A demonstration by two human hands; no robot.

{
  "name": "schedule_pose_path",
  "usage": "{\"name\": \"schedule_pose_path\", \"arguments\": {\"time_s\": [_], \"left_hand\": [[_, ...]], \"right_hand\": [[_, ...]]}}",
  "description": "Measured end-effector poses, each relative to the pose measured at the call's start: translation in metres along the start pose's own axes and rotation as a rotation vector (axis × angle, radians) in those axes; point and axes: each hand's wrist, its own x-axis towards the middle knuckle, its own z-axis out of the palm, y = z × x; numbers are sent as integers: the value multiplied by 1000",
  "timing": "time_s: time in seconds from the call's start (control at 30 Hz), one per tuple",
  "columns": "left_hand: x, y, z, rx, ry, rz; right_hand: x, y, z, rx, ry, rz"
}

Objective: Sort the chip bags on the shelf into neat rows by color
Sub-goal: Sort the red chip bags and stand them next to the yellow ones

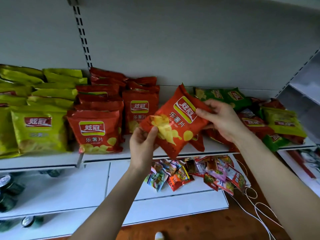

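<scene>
I hold a red chip bag (174, 122) tilted in front of the white shelf (173, 154). My left hand (142, 144) pinches its lower left corner with thumb on the front. My right hand (220, 118) grips its upper right edge. To the left stand rows of red bags (97, 130) and yellow-green bags (38, 129). On the right lies a loose pile of mixed bags: dark green ones (223, 96), red ones (252, 123) and a yellow-green one (282, 122).
A lower shelf (173, 194) carries a heap of small colourful snack packets (194, 172). Dark cans (8, 187) sit at the lower left. A white cord (256, 203) trails over the wooden floor. Another shelf unit (303, 94) closes the right side.
</scene>
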Motion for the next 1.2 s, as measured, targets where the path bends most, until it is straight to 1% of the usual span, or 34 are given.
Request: {"name": "schedule_pose_path", "arguments": {"time_s": [0.07,0.13,0.17,0.23,0.3,0.37,0.43,0.53,0.6,0.67,0.77,0.83,0.87,0.93,0.97,1.0,1.1,1.13,1.2], "left_hand": [[-3,-3,-9,60,26,30],[-6,-7,-24,192,91,157],[-8,-11,-33,303,114,257],[-7,-20,-51,627,116,542],[-2,-29,-59,953,24,812],[8,-36,-59,1172,-88,961],[22,-41,-57,1353,-154,977],[38,-46,-59,1547,-165,875],[45,-51,-61,1567,-160,814],[49,-57,-61,1569,-148,763],[50,-59,-53,1580,-101,708],[53,-59,-47,1600,-58,719],[53,-59,-46,1599,-44,730],[53,-58,-43,1590,-35,754],[52,-58,-42,1594,-36,760],[51,-58,-40,1599,-30,764],[50,-59,-35,1556,5,846],[48,-59,-32,1520,-22,881],[39,-62,-15,1417,-143,937]], "right_hand": [[8,-3,9,-100,49,-46],[21,-8,21,-169,47,-69],[29,-9,27,-197,29,-74],[46,-12,37,-305,-16,-88],[63,-13,48,-444,-67,-99],[78,-13,60,-519,-136,-106],[92,-10,74,-600,-219,-131],[104,-4,87,-673,-296,-152],[107,-2,83,-621,-299,-123],[101,1,64,-595,-233,-131],[74,14,23,-738,-92,-215],[42,32,4,-802,-148,-168],[26,44,0,-890,-214,-130],[7,74,-3,-1079,-317,-113],[2,83,-5,-1093,-304,-140],[0,88,-8,-1059,-244,-173],[5,78,-20,-807,56,-266],[6,71,-25,-727,136,-262],[7,62,-33,-613,218,-186]]}}
